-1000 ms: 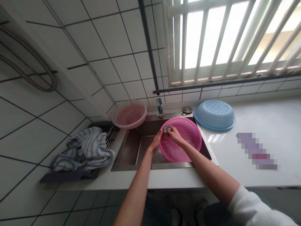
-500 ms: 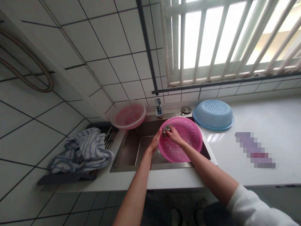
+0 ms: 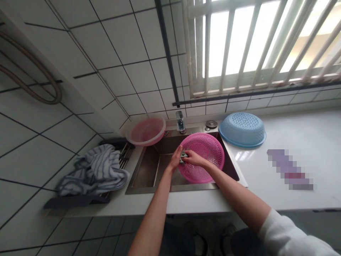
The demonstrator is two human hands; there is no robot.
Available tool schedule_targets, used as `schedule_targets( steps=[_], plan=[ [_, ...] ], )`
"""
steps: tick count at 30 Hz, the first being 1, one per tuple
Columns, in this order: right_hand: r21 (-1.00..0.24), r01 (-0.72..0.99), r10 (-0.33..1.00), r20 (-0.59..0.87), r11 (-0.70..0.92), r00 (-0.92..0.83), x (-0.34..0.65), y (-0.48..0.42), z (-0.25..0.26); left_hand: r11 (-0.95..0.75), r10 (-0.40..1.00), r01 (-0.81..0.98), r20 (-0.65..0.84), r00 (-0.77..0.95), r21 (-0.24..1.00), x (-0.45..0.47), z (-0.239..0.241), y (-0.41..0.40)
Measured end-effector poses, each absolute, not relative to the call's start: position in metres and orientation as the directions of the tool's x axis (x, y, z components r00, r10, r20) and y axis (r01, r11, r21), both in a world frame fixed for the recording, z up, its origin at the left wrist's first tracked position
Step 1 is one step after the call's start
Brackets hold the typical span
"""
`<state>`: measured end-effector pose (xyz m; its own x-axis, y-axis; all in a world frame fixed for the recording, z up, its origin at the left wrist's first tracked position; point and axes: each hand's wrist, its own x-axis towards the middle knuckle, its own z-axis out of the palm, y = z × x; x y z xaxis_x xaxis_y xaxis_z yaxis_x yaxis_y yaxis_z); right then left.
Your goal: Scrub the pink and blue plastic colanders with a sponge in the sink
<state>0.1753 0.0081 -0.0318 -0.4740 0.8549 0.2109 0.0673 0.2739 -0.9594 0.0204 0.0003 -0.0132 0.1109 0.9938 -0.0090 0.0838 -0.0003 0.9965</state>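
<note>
Beside sink (image 3: 149, 174): blue colander (image 3: 242, 129), pink bowl (image 3: 146, 131), striped towel (image 3: 93, 170).

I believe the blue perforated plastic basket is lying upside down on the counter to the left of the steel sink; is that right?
Not quite: the head view shows the blue perforated plastic basket upside down on the counter to the right of the steel sink, not the left.
</note>
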Motion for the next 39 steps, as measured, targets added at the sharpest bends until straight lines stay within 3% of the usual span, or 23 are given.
schedule_targets(
  steps=[2,5,7,8,11,13,15,18,20,22,25,27,29,32,34,36,39],
  plan=[
    [-0.951,0.107,0.868,0.215,0.290,-0.447,0.176,0.009,-0.033,-0.012,0.991,0.096,-0.001,0.131,0.995,0.020,-0.011,0.000],
    [-0.940,0.207,0.962,0.263,0.273,-0.072,0.183,0.016,-0.033,-0.013,0.980,0.059,0.001,0.198,0.998,0.024,-0.008,-0.002],
    [-0.932,0.257,0.957,0.282,0.256,0.069,0.187,0.019,-0.034,-0.011,0.978,0.034,0.004,0.211,0.999,0.028,-0.006,-0.004],
    [-0.928,0.266,0.959,0.281,0.261,0.037,0.187,0.019,-0.035,-0.015,0.980,0.032,0.009,0.201,0.999,0.030,-0.006,-0.004],
    [-0.914,0.273,0.922,0.205,0.301,-0.328,0.180,0.013,-0.039,-0.036,0.989,0.065,0.026,0.148,0.997,0.029,-0.004,-0.005],
    [-0.897,0.291,0.866,0.168,0.333,-0.472,0.175,0.008,-0.041,-0.051,0.989,0.094,0.037,0.142,0.994,0.026,-0.003,-0.005],
    [-0.883,0.311,0.893,0.217,0.352,-0.395,0.175,0.009,-0.041,-0.066,0.982,0.099,0.047,0.184,0.993,0.026,-0.004,-0.005],
    [-0.882,0.374,0.953,0.302,0.285,-0.013,0.183,0.017,-0.039,-0.056,0.970,0.076,0.037,0.239,0.996,0.028,-0.005,-0.006],
    [-0.887,0.398,0.943,0.306,0.233,0.128,0.188,0.021,-0.039,-0.037,0.972,0.069,0.020,0.234,0.997,0.030,-0.006,-0.006],
    [-0.891,0.370,0.956,0.292,0.262,0.026,0.187,0.021,-0.041,-0.042,0.975,0.077,0.024,0.220,0.996,0.030,-0.006,-0.006],
    [-0.890,0.310,0.909,0.218,0.335,-0.354,0.178,0.014,-0.047,-0.060,0.978,0.104,0.038,0.204,0.993,0.026,-0.004,-0.005],
    [-0.882,0.307,0.859,0.180,0.356,-0.480,0.174,0.011,-0.048,-0.056,0.980,0.114,0.032,0.199,0.992,0.024,-0.004,-0.004],
    [-0.881,0.318,0.895,0.214,0.350,-0.392,0.176,0.012,-0.045,-0.047,0.981,0.105,0.026,0.195,0.993,0.024,-0.004,-0.004],
    [-0.911,0.332,0.964,0.266,0.245,0.017,0.186,0.019,-0.036,-0.022,0.978,0.066,0.007,0.210,0.998,0.026,-0.005,-0.005],
    [-0.933,0.312,0.955,0.243,0.182,0.169,0.191,0.023,-0.031,0.001,0.973,0.031,-0.008,0.230,1.000,0.028,-0.006,-0.005],
    [-0.944,0.259,0.969,0.231,0.202,0.085,0.191,0.021,-0.030,0.006,0.971,0.014,-0.009,0.238,1.000,0.027,-0.007,-0.006],
    [-0.942,0.168,0.927,0.234,0.291,-0.292,0.180,0.012,-0.032,-0.011,0.983,0.053,0.001,0.183,0.999,0.023,-0.006,-0.005]
  ],
)
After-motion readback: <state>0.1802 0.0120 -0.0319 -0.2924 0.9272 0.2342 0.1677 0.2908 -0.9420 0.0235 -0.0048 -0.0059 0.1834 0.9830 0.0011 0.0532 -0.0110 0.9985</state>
